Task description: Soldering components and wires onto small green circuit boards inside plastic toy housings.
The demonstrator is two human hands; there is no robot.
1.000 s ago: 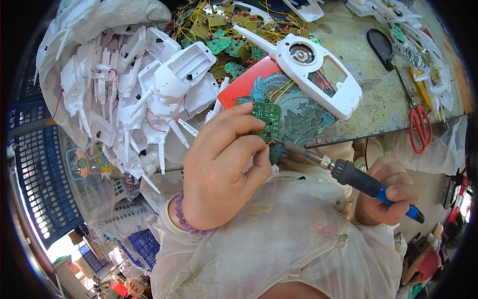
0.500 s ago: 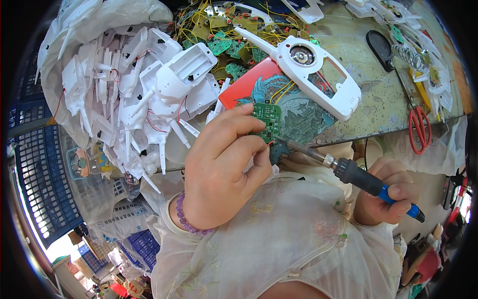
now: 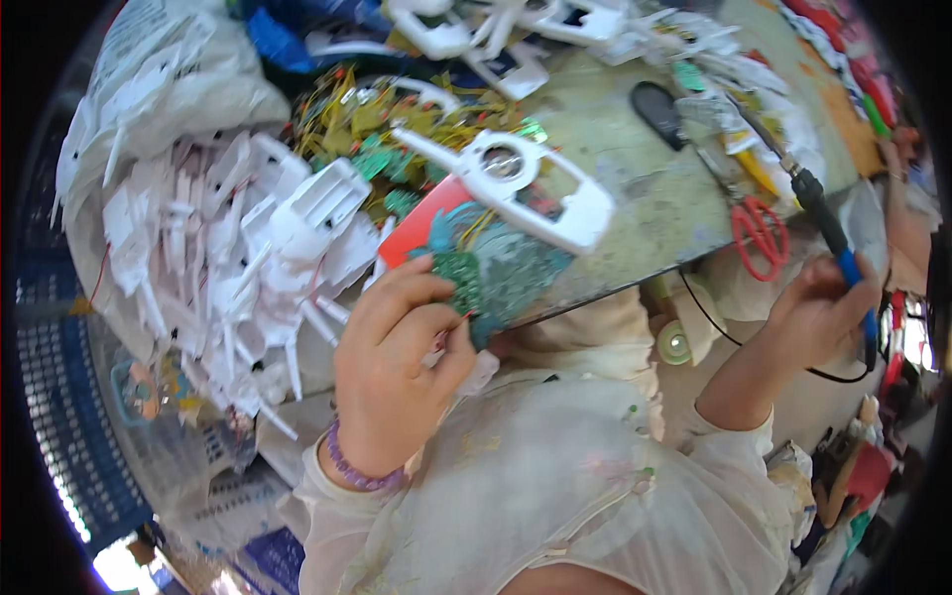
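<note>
My left hand point(image 3: 402, 347) pinches a small green circuit board point(image 3: 459, 281) by its left side, above the near edge of the table. On the far right, my right hand point(image 3: 818, 307) is wrapped round the blue handle of a soldering iron point(image 3: 825, 223). The iron's tip points up and away, near the white parts at the table's right side. A white plastic housing point(image 3: 535, 188) with a round metal piece and a square window lies beyond the board. It rests on a red and teal picture sheet point(image 3: 496, 260).
Many white plastic shells point(image 3: 297, 213) are heaped on the left beside a plastic bag point(image 3: 188, 79). Circuit boards with yellow wires point(image 3: 372, 124) pile up at the back. Red-handled scissors point(image 3: 760, 238) and a black oval object point(image 3: 656, 111) lie on the right. Another person's arm point(image 3: 907, 208) shows at far right.
My right hand has carried the soldering iron away from the board, up and to the right. My left hand still pinches the board. The whole view has shifted.
</note>
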